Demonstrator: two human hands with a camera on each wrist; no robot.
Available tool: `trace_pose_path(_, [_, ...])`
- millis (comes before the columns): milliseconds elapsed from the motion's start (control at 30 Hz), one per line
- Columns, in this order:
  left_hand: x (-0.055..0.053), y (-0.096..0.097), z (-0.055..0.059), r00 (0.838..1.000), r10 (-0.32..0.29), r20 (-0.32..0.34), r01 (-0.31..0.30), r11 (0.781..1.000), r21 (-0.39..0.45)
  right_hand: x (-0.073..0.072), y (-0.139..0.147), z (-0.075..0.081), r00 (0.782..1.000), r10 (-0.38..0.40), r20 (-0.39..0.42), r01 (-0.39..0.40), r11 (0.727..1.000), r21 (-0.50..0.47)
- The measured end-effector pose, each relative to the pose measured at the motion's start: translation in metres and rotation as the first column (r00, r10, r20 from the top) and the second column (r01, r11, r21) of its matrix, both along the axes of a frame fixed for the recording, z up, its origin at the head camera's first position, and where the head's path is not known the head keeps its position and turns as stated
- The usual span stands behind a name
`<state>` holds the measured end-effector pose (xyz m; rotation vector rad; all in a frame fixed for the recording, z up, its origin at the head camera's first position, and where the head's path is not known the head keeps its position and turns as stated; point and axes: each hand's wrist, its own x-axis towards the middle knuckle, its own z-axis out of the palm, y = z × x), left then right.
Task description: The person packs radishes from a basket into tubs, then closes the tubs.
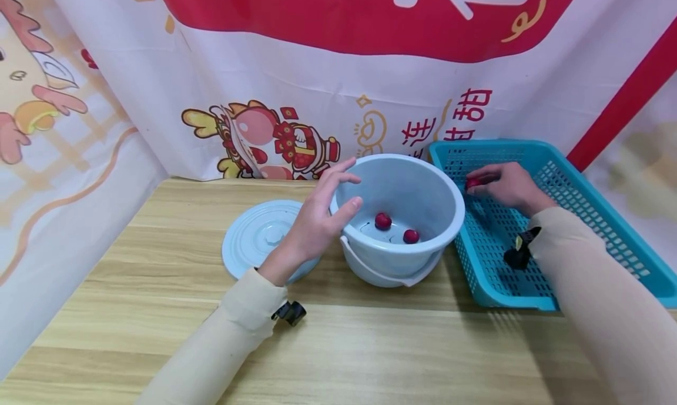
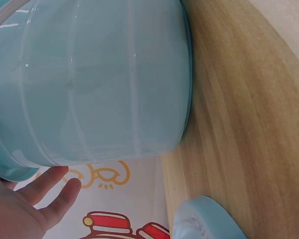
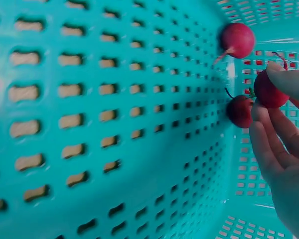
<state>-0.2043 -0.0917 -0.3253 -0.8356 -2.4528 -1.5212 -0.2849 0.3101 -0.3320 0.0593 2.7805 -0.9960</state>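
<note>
The left wrist view crops the bucket (image 2: 99, 84) (handle (image 2: 7, 14) included) and the lid (image 2: 217, 219).

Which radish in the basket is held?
The rightmost radish in the right wrist view, pinched by the right hand; the brighter radish above it and darker radish lower left are unheld.

Bright, diffuse light with soft shadows

Goes from pale blue on the bucket (image 1: 412, 187) to deep red on radishes (image 1: 383, 221) inside it, turquoise on the basket (image 1: 474, 270) beside it.
</note>
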Motion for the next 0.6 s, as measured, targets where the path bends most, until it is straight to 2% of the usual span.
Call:
trace_pose_path(300, [0.001,0.001,0.000,1.000,0.004,0.002,-0.004,1.000,-0.003,0.003,-0.002,0.013,0.997,-0.018,-0.075,0.012,0.996,-0.084])
trace_pose_path(600, [0.001,0.002,0.000,1.000,0.007,0.000,-0.007,1.000,-0.003,0.006,-0.007,0.022,0.995,-0.040,-0.096,0.026,0.989,-0.143])
